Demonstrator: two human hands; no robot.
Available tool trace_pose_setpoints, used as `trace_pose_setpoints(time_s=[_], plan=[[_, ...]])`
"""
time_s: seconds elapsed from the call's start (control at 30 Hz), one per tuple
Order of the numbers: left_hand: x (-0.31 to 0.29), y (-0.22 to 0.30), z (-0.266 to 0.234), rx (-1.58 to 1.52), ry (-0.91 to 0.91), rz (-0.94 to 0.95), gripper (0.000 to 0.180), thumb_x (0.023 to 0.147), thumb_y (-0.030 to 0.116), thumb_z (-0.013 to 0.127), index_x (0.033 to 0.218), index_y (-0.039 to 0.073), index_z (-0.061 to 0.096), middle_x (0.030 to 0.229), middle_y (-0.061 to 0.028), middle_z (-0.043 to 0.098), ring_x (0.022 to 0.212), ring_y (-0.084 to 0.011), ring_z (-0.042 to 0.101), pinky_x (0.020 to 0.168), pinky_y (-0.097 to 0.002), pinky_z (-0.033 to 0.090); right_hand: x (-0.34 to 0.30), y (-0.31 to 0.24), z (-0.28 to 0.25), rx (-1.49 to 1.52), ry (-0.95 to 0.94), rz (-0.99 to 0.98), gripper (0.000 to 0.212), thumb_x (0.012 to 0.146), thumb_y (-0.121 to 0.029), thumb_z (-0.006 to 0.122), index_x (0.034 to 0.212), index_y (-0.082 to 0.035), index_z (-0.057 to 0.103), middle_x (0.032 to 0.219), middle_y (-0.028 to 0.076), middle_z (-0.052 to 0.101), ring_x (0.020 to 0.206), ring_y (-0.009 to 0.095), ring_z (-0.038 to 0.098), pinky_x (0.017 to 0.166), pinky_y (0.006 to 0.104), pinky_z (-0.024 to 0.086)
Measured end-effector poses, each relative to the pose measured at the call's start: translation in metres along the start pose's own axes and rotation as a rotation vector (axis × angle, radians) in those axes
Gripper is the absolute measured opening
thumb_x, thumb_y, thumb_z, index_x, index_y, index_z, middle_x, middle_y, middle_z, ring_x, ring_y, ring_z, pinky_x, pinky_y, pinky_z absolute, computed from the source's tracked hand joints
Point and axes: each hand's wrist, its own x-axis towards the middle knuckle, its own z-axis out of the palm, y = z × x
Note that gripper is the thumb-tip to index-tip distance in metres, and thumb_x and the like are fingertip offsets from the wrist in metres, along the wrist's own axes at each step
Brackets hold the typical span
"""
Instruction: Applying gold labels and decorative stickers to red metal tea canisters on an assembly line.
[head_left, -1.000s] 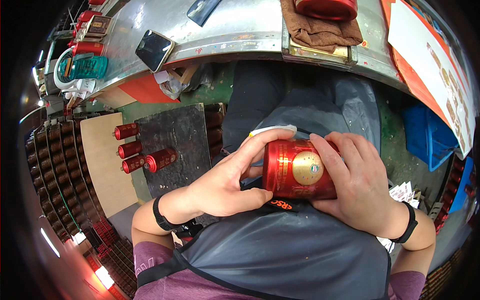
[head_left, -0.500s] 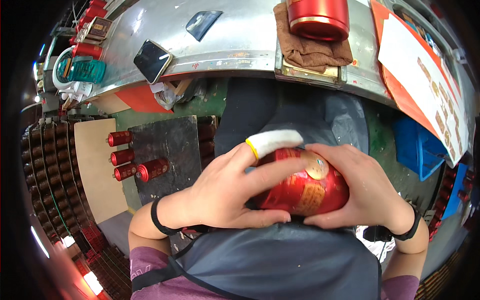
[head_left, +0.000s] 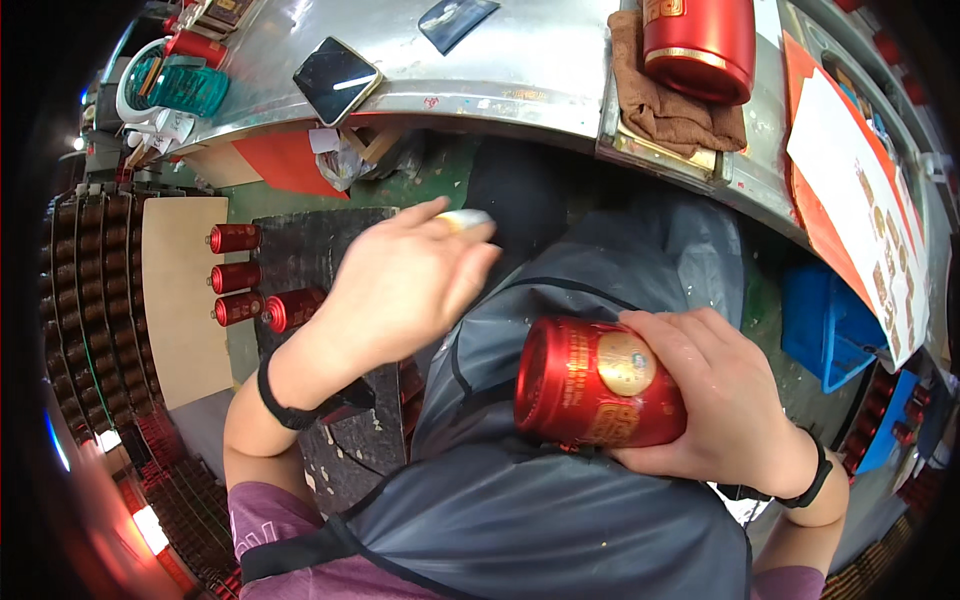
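My right hand is wrapped around a shiny red bottle with gold decoration and a round gold label. The bottle lies on its side over my dark apron, its round end facing left. My left hand is raised to the left of the bottle, apart from it, with the thumb away from the fingers. It is slightly blurred, and nothing shows in it. One of its fingers wears a white finger cover.
Several smaller-looking red bottles lie on a dark board at left. On the metal table ahead are a phone, a brown cloth and another red bottle. A blue crate stands at right.
My left hand has let go of the red bottle and moved up and left. The right hand keeps hold of it. The view has shifted, so the table's things sit further right.
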Motion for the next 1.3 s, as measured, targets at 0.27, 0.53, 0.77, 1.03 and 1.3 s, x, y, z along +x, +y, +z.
trace_pose_setpoints(time_s=[0.27, 0.53, 0.77, 1.03, 1.3], plan=[[-0.001, 0.045, 0.0, -0.235, -0.144, 0.032, 0.044, 0.094, 0.015, 0.056, 0.134, -0.001, 0.052, 0.109, -0.02, 0.065, 0.093, -0.0332, 0.067, 0.08, -0.0376, 0.055, 0.005, -0.004, 0.011, -0.172, 0.079, -0.019, 0.087, 0.053, -0.028, 0.088, 0.129, -0.001, 0.056, 0.112, 0.016, 0.06, 0.098, 0.032, 0.059, 0.088, 0.0411, 0.05], [-0.012, 0.044, 0.0, -1.153, -0.248, -0.2, 0.062, 0.092, 0.022, 0.07, 0.141, -0.001, 0.043, 0.134, -0.0183, 0.055, 0.123, -0.0252, 0.057, 0.099, -0.0367, 0.049, 0.001, 0.001, 0.021, -0.29, 0.215, -0.053, 0.097, 0.047, -0.021, 0.09, 0.135, -0.004, 0.053, 0.118, 0.018, 0.054, 0.103, 0.036, 0.056, 0.087, 0.0459, 0.048], [-0.006, 0.046, 0.012, -0.79, -0.098, 0.102, 0.082, 0.077, 0.035, 0.085, 0.14, 0.002, 0.045, 0.124, -0.0207, 0.054, 0.114, -0.0376, 0.059, 0.097, -0.0405, 0.049, 0.002, -0.003, -0.004, -0.006, -0.05, 0.081, 0.098, 0.056, -0.024, 0.091, 0.141, -0.006, 0.047, 0.123, 0.02, 0.053, 0.109, 0.039, 0.057, 0.092, 0.0461, 0.049], [0.001, 0.038, 0.007, -0.803, -0.011, 0.22, 0.068, 0.076, 0.022, 0.082, 0.136, 0.004, 0.054, 0.139, -0.0191, 0.055, 0.122, -0.0354, 0.059, 0.099, -0.0411, 0.051, 0.016, 0.043, -0.002, 0.308, -0.272, 0.057, 0.095, 0.057, -0.039, 0.092, 0.135, -0.004, 0.05, 0.121, 0.02, 0.064, 0.109, 0.038, 0.063, 0.093, 0.0425, 0.051], [0.002, 0.041, 0.016, -1.475, -0.211, -0.286, 0.049, 0.093, 0.001, 0.038, 0.141, -0.003, 0.049, 0.143, -0.0168, 0.054, 0.133, -0.0258, 0.052, 0.109, -0.039, 0.044, 0.003, 0.035, 0.01, 0.182, -0.068, 0.122, 0.081, 0.062, -0.037, 0.086, 0.128, -0.005, 0.051, 0.098, 0.02, 0.065, 0.091, 0.039, 0.066, 0.082, 0.0449, 0.052]])
